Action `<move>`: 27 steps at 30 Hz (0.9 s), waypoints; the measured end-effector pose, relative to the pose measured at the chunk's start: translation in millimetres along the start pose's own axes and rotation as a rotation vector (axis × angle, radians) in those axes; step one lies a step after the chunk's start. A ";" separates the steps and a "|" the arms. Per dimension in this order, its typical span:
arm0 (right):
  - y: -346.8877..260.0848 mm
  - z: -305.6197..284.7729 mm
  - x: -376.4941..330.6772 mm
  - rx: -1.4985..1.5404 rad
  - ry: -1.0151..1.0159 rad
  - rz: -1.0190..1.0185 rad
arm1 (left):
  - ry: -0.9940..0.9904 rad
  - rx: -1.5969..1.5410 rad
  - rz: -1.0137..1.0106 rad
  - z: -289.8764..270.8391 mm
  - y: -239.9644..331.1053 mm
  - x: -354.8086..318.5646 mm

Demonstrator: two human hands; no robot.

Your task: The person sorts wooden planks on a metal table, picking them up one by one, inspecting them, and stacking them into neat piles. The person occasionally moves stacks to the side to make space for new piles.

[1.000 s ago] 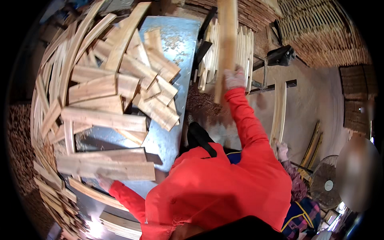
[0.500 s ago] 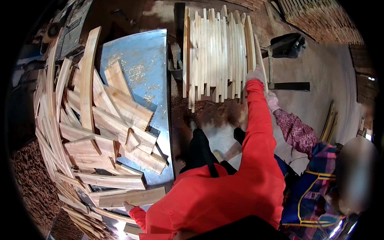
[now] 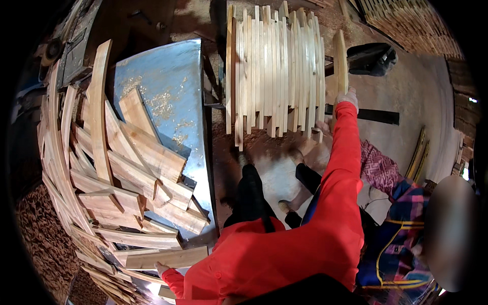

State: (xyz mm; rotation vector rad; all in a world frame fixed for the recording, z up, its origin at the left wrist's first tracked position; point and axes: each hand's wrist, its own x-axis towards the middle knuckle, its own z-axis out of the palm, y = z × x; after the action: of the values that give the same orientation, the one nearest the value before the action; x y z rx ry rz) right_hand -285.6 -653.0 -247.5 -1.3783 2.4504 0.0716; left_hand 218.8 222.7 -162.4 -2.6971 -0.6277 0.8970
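Observation:
My right hand [image 3: 349,97], in a pale glove, grips the near part of a wooden board [image 3: 340,58]. That board stands on edge, apart from the right side of a stack of upright planks [image 3: 277,71]. Low on the left, my left hand [image 3: 161,269] has its fingers on the lower edge of a short board [image 3: 170,258], its thumb side partly hidden. This board lies on top of the jumbled planks [image 3: 114,203]. A co-worker's gloved hand [image 3: 324,128] is at the near right corner of the stack, below my right forearm.
A blue metal table [image 3: 162,66] with scattered wood chips bears the jumbled planks. The co-worker [image 3: 401,244] is close on my right. A black bag [image 3: 373,58] hangs beyond the stack, above a dark metal bar [image 3: 376,116]. More stacked wood [image 3: 412,23] stands far right.
My right hand has moved right with its board, opening a gap from the stack. The co-worker's hand has shifted left to the stack's near corner. My left hand stays at the short board.

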 end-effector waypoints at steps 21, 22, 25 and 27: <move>8.9 90.0 -0.8 -0.075 -0.172 -0.140 | -0.137 -0.853 0.191 34.0 -37.3 -3.9; 4.2 99.9 13.0 -0.327 -0.099 -0.312 | -0.278 -1.130 0.411 37.3 -29.9 -0.5; -59.5 83.8 -63.5 1.253 -0.243 -0.652 | -0.375 -1.715 0.086 67.0 3.1 -38.6; -126.4 41.3 -227.3 1.137 -0.164 -0.965 | -0.163 -1.561 0.287 92.1 -59.1 -22.6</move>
State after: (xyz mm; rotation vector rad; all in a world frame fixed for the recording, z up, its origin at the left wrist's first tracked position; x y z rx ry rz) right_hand -60.1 -524.8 -202.4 -1.5960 1.0343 -1.1441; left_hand 126.9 271.7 -202.9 -4.1540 -1.4481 0.8318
